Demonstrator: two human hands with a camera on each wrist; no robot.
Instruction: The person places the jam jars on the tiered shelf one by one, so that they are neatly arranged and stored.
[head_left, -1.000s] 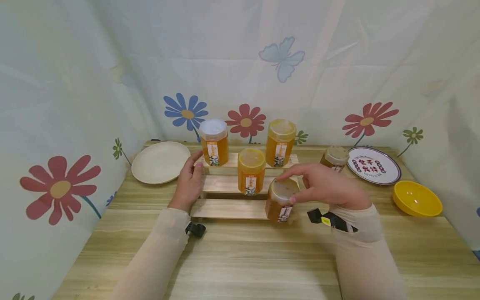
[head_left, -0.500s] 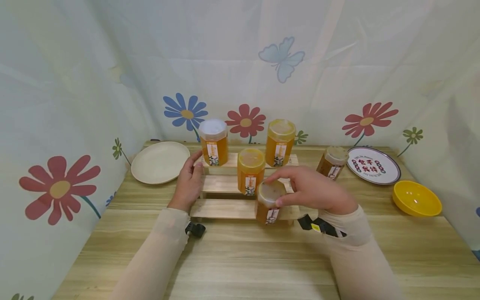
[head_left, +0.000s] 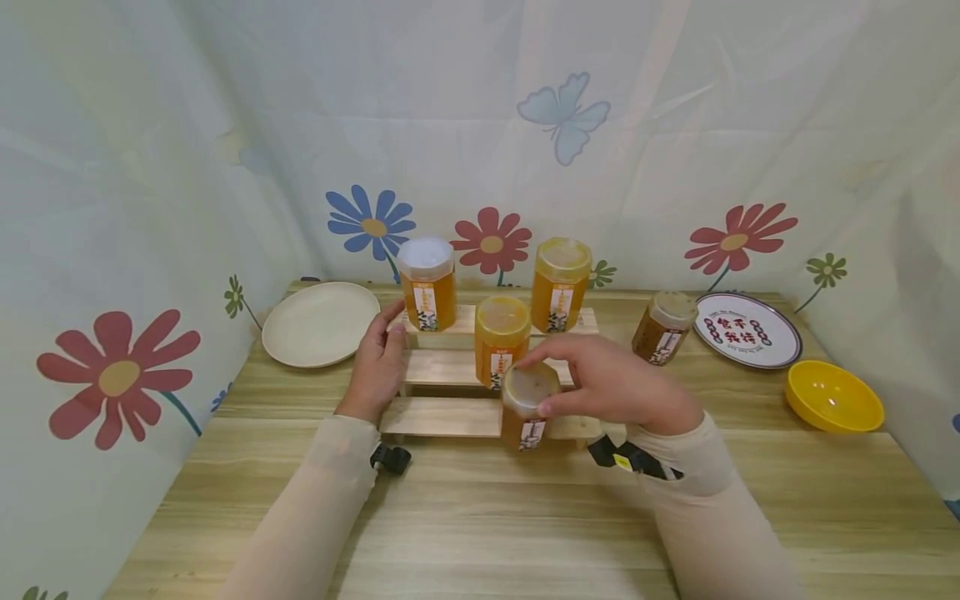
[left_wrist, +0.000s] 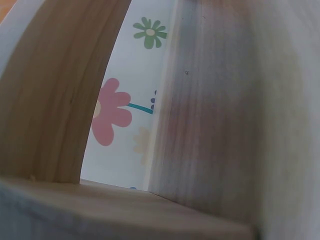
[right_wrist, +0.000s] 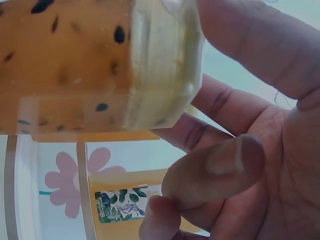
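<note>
The right hand (head_left: 611, 387) holds a honey jar (head_left: 527, 407) by its pale lid, with the thumb and fingers curled around the top. The jar sits at the front of the wooden step stand (head_left: 442, 417), by the lowest step. I cannot tell if the jar rests on that step or is just above it. In the right wrist view the jar (right_wrist: 90, 70) fills the top of the picture, and the fingers (right_wrist: 215, 170) wrap close to its lid.

The left hand (head_left: 381, 360) rests against the left side of the stand, with its fingers mostly straight and relaxed. It holds nothing. The left wrist view shows only wood very close up.

Three more honey jars stand on the stand: one with a white lid (head_left: 427, 283) and one with a yellow lid (head_left: 560, 285) on the top step, and one (head_left: 501, 342) on the middle step. Another jar (head_left: 664, 327) stands on the tabletop (head_left: 480, 517) to the right, near a patterned plate (head_left: 747, 330) and a yellow bowl (head_left: 834, 397). A plain plate (head_left: 320, 323) lies to the left
</note>
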